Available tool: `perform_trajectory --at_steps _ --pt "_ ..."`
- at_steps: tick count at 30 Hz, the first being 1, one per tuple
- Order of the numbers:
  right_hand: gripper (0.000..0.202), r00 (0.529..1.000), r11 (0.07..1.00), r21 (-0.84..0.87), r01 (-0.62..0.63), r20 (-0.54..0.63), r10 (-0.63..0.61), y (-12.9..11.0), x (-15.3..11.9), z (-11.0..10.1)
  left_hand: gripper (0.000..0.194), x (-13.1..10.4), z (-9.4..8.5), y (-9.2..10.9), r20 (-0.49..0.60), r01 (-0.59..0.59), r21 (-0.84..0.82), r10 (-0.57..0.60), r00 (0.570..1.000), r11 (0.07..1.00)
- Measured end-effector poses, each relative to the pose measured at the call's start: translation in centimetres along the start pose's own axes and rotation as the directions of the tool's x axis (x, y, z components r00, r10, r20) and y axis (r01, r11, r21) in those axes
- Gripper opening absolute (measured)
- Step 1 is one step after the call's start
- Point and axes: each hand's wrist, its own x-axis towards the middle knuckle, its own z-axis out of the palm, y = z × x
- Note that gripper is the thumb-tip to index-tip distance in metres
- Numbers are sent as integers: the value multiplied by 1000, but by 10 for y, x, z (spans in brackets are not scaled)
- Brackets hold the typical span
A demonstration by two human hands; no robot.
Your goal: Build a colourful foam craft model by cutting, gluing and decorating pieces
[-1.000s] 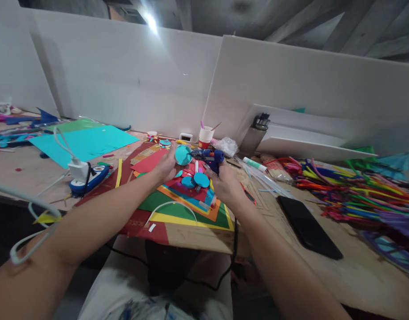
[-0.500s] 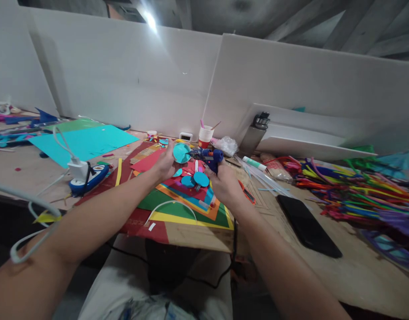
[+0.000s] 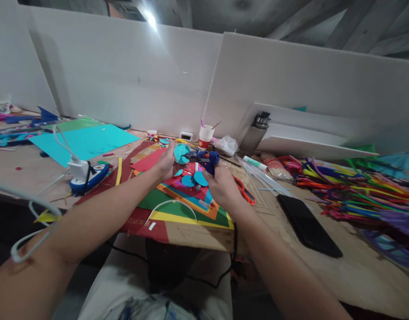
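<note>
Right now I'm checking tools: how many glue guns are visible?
1: a blue glue gun in the right hand, pointed toward the left hand's turquoise disc. Clutter may hide others.

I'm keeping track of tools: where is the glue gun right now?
In the head view, the glue gun is near the middle, held in the right hand and pointed at the blue disc in the left hand.

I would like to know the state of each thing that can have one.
Turquoise disc, held in left hand
Glue gun, held in right hand, nozzle pointing at disc
Paper cups, stacked upright
Black phone, lying flat
Bottle, capped
White charger, cable connected
Pipe cleaners, heaped
</note>
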Motion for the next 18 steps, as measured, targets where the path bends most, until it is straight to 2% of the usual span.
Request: perform_trajectory --at_steps 4,8,11,15,18 --pt "37 1000 1000 13 28 7 -28 -4 -1 4 68 0 0 -1 5 17 -3 -17 1000 1000" --pt "37 999 999 -33 -36 -27 35 -2 1 2 70 -1 2 -5 27 89 26 -90 996 996" --pt "39 997 997 -39 -69 -38 68 0 1 -1 70 -2 4 -2 -1 51 25 -51 999 998" --pt "38 1000 1000 -28 -5 -11 5 -3 -1 2 66 -1 4 6 -63 -28 -23 27 998 999" --pt "38 1000 1000 -14 8 10 -8 -5 -2 5 67 0 2 4 -37 12 -24 -12 999 1000"
